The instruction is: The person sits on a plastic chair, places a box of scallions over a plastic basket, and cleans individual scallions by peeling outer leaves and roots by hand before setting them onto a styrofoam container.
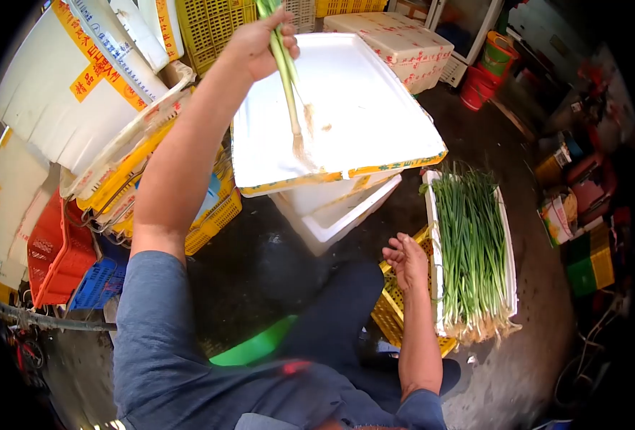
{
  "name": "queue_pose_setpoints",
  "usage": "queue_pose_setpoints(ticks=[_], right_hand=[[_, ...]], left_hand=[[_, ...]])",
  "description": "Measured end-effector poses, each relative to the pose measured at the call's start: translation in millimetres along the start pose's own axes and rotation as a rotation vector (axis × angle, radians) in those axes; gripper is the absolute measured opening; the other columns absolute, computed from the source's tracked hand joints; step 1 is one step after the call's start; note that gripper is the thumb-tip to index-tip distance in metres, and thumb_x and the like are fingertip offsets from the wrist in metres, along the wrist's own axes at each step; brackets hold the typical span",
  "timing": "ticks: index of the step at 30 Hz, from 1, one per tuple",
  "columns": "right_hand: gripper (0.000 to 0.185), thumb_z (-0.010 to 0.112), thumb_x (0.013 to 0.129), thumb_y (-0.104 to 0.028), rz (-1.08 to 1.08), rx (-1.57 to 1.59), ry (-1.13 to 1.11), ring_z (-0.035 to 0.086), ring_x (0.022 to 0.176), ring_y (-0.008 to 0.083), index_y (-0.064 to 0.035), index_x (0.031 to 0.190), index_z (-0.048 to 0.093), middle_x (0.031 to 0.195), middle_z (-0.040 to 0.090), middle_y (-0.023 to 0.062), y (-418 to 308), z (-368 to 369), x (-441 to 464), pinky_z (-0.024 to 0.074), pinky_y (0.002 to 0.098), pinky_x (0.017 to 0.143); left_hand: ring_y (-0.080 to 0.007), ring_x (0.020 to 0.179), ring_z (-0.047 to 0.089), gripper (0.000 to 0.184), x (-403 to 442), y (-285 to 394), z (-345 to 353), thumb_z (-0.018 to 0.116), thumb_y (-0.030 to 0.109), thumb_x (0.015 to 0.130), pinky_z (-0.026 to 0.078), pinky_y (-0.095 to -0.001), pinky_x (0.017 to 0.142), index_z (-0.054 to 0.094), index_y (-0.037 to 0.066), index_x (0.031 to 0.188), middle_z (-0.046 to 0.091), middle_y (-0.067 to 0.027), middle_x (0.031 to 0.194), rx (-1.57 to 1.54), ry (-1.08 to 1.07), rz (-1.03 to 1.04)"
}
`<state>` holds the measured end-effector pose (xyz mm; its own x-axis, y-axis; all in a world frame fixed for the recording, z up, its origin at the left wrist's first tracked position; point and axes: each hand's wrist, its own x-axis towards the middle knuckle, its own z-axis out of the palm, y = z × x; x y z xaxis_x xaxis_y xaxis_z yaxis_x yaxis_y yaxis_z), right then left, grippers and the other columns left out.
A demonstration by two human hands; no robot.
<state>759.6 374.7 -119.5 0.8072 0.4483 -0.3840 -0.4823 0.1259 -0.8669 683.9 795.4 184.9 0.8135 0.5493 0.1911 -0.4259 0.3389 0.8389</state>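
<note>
My left hand (263, 49) is raised at the top of the view, its fingers closed round a few scallions (287, 89). Their white, rooted ends hang down over a white foam lid (346, 93) edged with yellow tape, where some loose root bits lie. My right hand (407, 261) is low on the right, palm up, fingers loosely bent and apart with nothing in them. Close beside it, a white foam tray holds a thick pile of scallions (471, 244), roots toward me. A yellow crate (389, 315) stands under that tray.
Beneath the lid is a white foam box (332, 211). Stacked baskets, a red crate (52, 251) and a blue basket (99, 283) crowd the left. A closed foam box (396, 46) and red buckets (482, 82) stand at the back. The dark floor looks wet.
</note>
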Motion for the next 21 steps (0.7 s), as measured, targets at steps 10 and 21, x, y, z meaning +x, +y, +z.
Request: queue_pose_setpoints(ticks=[10, 21], right_hand=[[0.025, 0.059, 0.101, -0.031, 0.087, 0.023, 0.244, 0.067, 0.069, 0.0191, -0.0091, 0.111, 0.061, 0.088, 0.070, 0.0056, 61, -121, -68, 0.0524, 0.0325, 0.062], [0.034, 0.062, 0.095, -0.023, -0.334, -0.652, 0.490, 0.066, 0.076, 0.0170, 0.0061, 0.113, 0.066, 0.090, 0.070, 0.0099, 39, -205, -84, 0.0530, 0.0300, 0.071]], left_hand=[[-0.0276, 0.083, 0.065, 0.044, 46, -140, -49, 0.063, 0.018, 0.097, 0.062, -0.0363, 0.072, 0.048, -0.011, 0.126, 0.059, -0.0212, 0.105, 0.635, 0.137, -0.313], [-0.0348, 0.120, 0.059, 0.067, -46, -88, 25, 0.062, 0.040, 0.094, 0.047, -0.0427, 0.101, 0.047, -0.005, 0.142, 0.061, -0.0244, 0.128, 1.210, -0.072, 0.207]])
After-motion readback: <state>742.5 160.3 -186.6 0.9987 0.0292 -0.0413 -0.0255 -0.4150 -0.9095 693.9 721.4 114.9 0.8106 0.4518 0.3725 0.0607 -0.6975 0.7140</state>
